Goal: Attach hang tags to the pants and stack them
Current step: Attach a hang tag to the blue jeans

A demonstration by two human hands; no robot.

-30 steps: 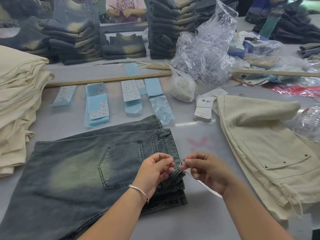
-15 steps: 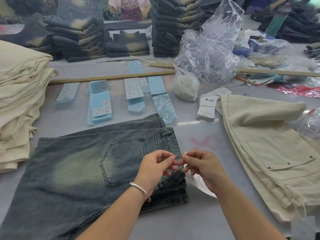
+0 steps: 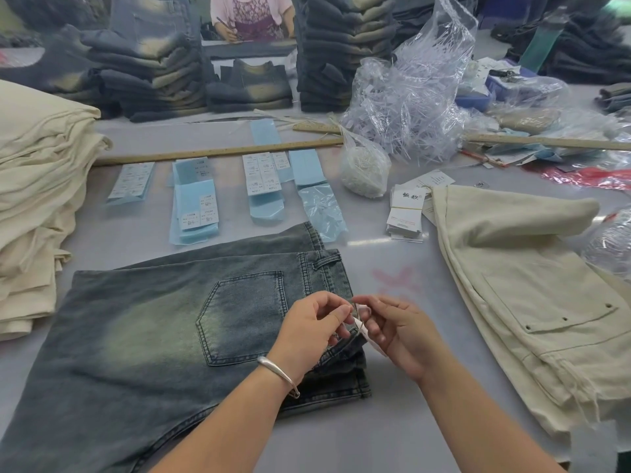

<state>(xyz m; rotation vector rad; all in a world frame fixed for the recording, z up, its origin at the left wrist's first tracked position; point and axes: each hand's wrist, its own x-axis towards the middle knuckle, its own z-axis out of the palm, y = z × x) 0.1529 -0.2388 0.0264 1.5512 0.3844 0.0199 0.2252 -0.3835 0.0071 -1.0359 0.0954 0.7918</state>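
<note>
A: Where were the jeans [image 3: 164, 322] at that moment?

B: They lay folded flat on the bench [image 3: 392, 425], back pocket up, with the waistband corner turned toward the person. I think this was so that the belt loop was easy to reach with both hands.

A: And the hands?

B: Both met at that corner. The left hand [image 3: 307, 331] had its grip closed in a pinch, and the right hand [image 3: 397, 331] pinched the white tag [image 3: 361, 327] between its fingertips. The thing in the left pinch was too small to name; it was probably the fastener thread or the top of the tag.

A: Why were they held so close?

B: In my judgement, the thread had to be passed through and closed, and this needs two pinches just beside each other.

A: What about the other things?

B: A pile of spare tags [image 3: 404, 213] lay near, beyond the jeans, and blue sticker sheets [image 3: 194, 209] lay in a row, all within reach. Cream pants [image 3: 512, 285] lay at the right, and a cream stack [image 3: 37, 206] stood at the left. I could not tell which pile was finished.
</note>
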